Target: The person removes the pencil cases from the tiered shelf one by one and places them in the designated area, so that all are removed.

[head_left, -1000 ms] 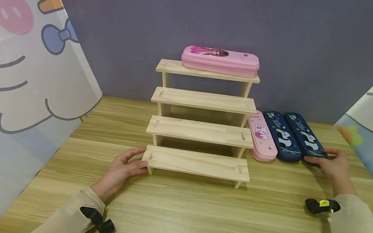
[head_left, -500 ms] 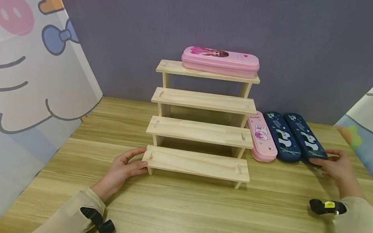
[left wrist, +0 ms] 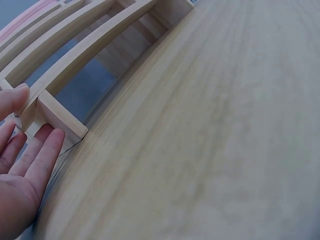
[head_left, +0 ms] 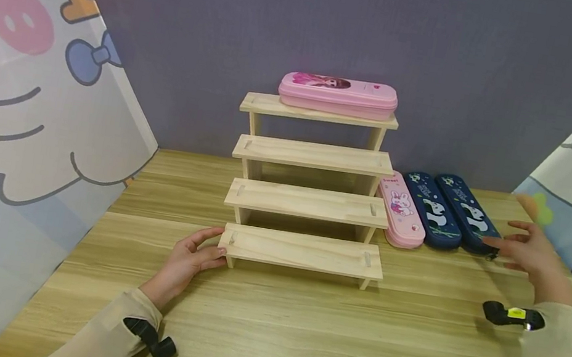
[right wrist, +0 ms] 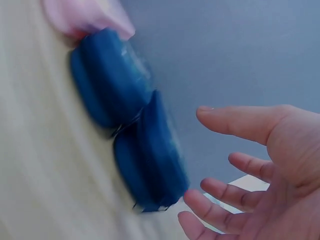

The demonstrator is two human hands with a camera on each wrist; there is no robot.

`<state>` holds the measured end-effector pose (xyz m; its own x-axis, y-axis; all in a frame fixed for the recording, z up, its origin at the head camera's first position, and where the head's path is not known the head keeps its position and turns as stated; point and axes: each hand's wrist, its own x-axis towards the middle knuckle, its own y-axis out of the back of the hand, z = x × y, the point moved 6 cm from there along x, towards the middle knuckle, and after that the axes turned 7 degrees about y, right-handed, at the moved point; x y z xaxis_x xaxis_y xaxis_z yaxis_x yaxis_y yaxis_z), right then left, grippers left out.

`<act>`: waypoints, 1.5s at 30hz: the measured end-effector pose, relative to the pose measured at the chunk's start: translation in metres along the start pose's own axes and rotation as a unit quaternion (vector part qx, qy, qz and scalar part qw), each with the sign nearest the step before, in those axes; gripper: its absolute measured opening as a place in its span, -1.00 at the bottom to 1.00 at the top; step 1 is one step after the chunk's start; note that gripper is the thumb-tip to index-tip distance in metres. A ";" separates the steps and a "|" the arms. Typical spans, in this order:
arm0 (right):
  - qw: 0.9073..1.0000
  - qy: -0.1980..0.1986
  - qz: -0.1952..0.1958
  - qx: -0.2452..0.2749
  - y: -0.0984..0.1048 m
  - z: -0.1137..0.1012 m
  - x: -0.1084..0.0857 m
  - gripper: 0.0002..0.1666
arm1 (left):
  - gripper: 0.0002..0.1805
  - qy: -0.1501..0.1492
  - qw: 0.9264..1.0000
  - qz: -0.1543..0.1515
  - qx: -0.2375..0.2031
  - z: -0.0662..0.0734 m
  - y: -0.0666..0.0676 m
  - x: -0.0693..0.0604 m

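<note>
A stepped wooden display stand point(head_left: 303, 250) stands on the table, and my left hand point(head_left: 189, 257) holds the left end of its lowest shelf. In the left wrist view, the thumb is on the shelf's edge and fingers point(left wrist: 46, 157) touch the side leg. A pink pencil case point(head_left: 338, 95) lies on the top shelf. Right of the stand lie a pink rabbit pencil case point(head_left: 401, 209), a navy panda pencil case point(head_left: 433, 209) and a second navy panda pencil case point(head_left: 466, 210). My right hand point(head_left: 529, 251) is spread beside the second one's near end, holding nothing.
The wood-grain table point(head_left: 295, 336) stretches in front of the stand. A grey wall point(head_left: 218, 37) rises behind it. Panels with cartoon prints flank both sides, including a left panel point(head_left: 38, 114). Each wrist wears a black camera strap.
My right hand has let go of the right navy pencil case's near end and moved slightly right, fingers opening. The left hand and the stand stay as they were.
</note>
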<state>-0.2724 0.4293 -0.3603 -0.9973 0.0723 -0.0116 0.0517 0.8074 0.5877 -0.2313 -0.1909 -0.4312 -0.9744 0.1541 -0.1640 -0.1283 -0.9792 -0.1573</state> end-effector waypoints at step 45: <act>0.990 0.141 -0.004 -0.031 -0.047 -0.179 0.045 0.07 | -0.38 0.000 1.000 0.001 -0.005 0.000 0.000 0.000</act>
<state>-0.3291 0.2901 -0.2436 -0.9729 -0.1068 0.2053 0.0499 0.7695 0.6366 -0.2315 -0.1908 -0.4315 -0.9745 0.1527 -0.1642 -0.1250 -0.9779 -0.1675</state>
